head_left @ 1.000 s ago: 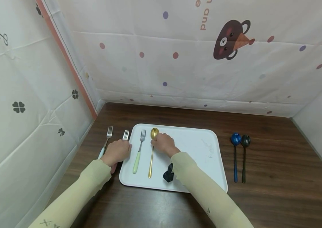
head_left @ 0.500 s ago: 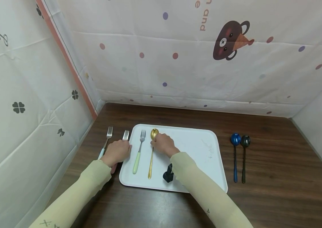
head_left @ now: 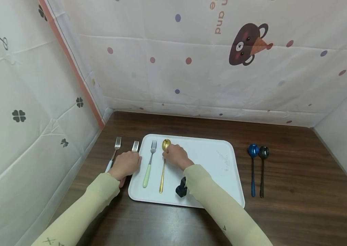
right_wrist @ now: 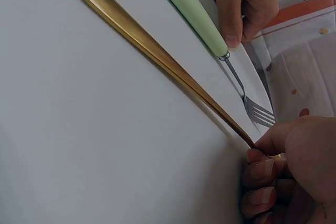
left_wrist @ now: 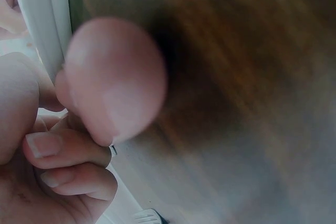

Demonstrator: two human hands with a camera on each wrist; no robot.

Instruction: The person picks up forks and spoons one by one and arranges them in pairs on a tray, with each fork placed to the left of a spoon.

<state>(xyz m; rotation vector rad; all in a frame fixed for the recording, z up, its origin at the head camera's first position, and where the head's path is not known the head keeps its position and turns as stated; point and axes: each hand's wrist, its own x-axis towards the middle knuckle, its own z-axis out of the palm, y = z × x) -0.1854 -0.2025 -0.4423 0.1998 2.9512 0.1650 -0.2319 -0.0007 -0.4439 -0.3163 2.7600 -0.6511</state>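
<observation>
My left hand [head_left: 126, 164] grips a fork with a pink handle [head_left: 135, 146] just off the tray's left edge. Its rounded handle end [left_wrist: 116, 77] looms large and blurred in the left wrist view, while the hand hides its middle. On the white tray [head_left: 213, 164], my right hand [head_left: 176, 155] pinches a gold spoon [head_left: 162, 177] by the neck, thumb and fingers closed round it. The spoon's long handle [right_wrist: 152, 51] stretches across the right wrist view. Between the hands, a fork with a light green handle [head_left: 147, 174] lies on the tray, untouched.
Left of my left hand lies a fork with a pale blue handle [head_left: 109, 165] on the wooden table [head_left: 173, 225]. A blue spoon [head_left: 254, 150] and a black spoon [head_left: 264, 152] lie side by side right of the tray. A patterned cloth [head_left: 148, 78] bounds the back and sides.
</observation>
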